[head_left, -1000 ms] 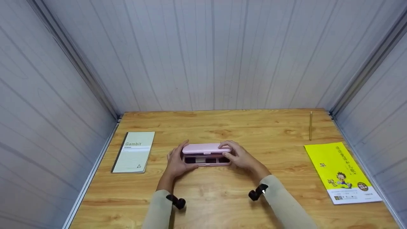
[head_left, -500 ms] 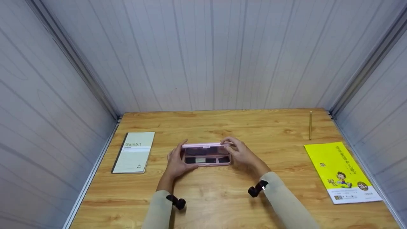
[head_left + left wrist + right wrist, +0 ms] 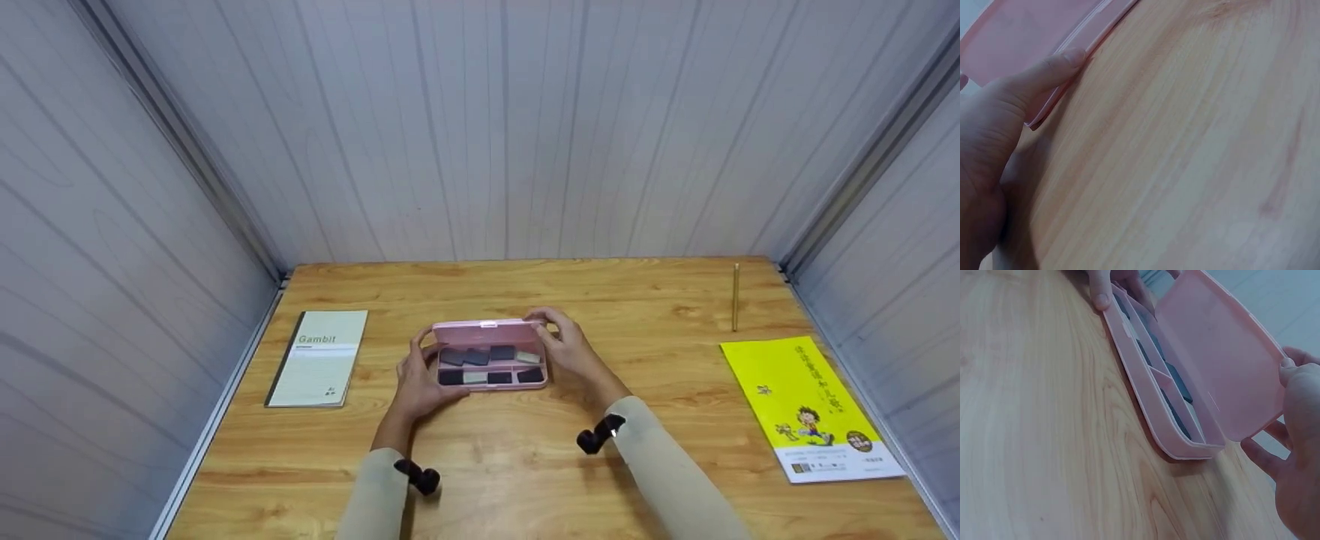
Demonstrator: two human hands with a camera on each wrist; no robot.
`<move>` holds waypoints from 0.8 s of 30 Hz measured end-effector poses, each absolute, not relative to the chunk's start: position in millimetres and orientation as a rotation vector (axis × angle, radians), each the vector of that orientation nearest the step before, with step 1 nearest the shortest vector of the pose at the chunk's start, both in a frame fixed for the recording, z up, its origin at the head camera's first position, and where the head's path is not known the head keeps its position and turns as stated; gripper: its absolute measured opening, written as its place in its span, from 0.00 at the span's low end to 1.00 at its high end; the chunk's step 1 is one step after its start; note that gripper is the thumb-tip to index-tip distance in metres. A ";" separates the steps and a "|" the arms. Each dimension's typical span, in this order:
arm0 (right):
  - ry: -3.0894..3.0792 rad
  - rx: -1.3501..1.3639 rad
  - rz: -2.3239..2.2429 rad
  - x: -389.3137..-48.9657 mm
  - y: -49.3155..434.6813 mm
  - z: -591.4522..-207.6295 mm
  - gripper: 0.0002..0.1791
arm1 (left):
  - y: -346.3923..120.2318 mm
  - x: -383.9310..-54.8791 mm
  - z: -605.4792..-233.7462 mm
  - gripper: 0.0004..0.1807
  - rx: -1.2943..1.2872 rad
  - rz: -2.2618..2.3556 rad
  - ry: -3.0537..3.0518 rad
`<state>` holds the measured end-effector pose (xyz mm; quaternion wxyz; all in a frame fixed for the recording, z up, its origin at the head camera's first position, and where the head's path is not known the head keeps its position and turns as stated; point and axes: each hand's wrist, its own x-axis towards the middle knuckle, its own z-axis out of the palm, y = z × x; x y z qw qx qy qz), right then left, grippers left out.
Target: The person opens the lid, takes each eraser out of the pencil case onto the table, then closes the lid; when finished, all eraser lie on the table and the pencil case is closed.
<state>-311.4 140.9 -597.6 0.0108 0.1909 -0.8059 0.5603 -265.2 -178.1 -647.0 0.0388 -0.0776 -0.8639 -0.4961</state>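
A pink pencil case (image 3: 493,388) lies on the table with its hinged lid (image 3: 1224,354) raised. Inside, in divided compartments, sit several dark blocks (image 3: 502,352) and a couple of pale ones, possibly erasers by their shape. My left hand (image 3: 417,384) grips the case's left end, its thumb (image 3: 1053,70) along the front wall and the fingers round the back. With thumb and fingers my right hand (image 3: 571,346) pinches the lid's right edge; in the right wrist view the hand (image 3: 1303,422) holds that edge at the far side of the case.
A pale "Gambit" notebook (image 3: 319,360) lies at the left of the wooden table (image 3: 510,465). To the right are a yellow booklet (image 3: 802,405) with a cartoon figure and, behind it, a gold-coloured pencil (image 3: 736,296). Panel walls (image 3: 517,135) enclose the back and sides.
The lid has swung from partly lowered up to standing open, lifted by my right hand, which moved up and back. The blocks in the rear compartment are now uncovered. My left hand keeps its place.
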 end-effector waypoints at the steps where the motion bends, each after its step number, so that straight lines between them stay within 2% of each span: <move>1: -2.503 0.582 1.755 -312.5 140.1 -597.4 0.13 | -178.1 -265.4 -647.0 0.74 -0.236 -1.526 -2.647; 11: -2.467 0.507 1.801 -316.8 138.9 -596.0 0.15 | -178.2 -264.2 -646.8 0.74 -0.230 -1.522 -2.627; 19: -2.466 0.572 1.854 -314.1 142.9 -598.7 0.32 | -177.2 -265.1 -646.8 0.77 -0.200 -1.469 -2.661; 24: -2.475 0.575 1.849 -314.3 145.5 -602.2 0.36 | -177.0 -265.6 -646.3 0.78 -0.164 -1.459 -2.700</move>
